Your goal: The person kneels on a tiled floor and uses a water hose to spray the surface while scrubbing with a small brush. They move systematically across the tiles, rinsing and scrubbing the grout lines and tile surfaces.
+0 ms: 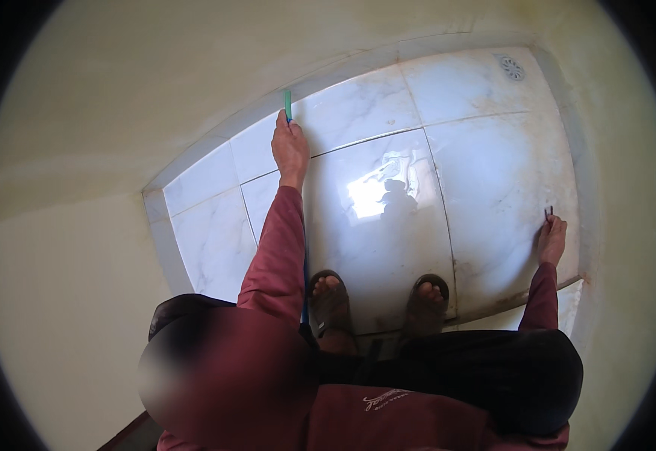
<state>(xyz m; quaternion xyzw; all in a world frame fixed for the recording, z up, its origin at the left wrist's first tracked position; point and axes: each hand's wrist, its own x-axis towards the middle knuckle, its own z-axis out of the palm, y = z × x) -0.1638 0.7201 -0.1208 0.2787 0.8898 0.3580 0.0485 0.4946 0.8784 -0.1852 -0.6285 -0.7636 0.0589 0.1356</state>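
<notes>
Stretched forward over the far part of the floor, my left hand [290,154] is closed round a slim thing with a green end [288,104] and some blue below it. That green end reaches the grey skirting [343,66] at the foot of the far wall. A blue strip runs along the inner edge of my left forearm; I cannot tell whether it belongs to the same thing. Low on the right, near the side wall, my right hand [552,242] pinches a small dark thing with two thin prongs [549,214], close over the tiles. Its kind is too small to make out.
White marbled tiles [486,165] cover the floor, with brown stains along the right side. Wet patches reflect light in the middle. A round drain cover [512,68] lies in the far right corner. My sandalled feet [331,301] stand between my arms. Pale walls enclose the floor.
</notes>
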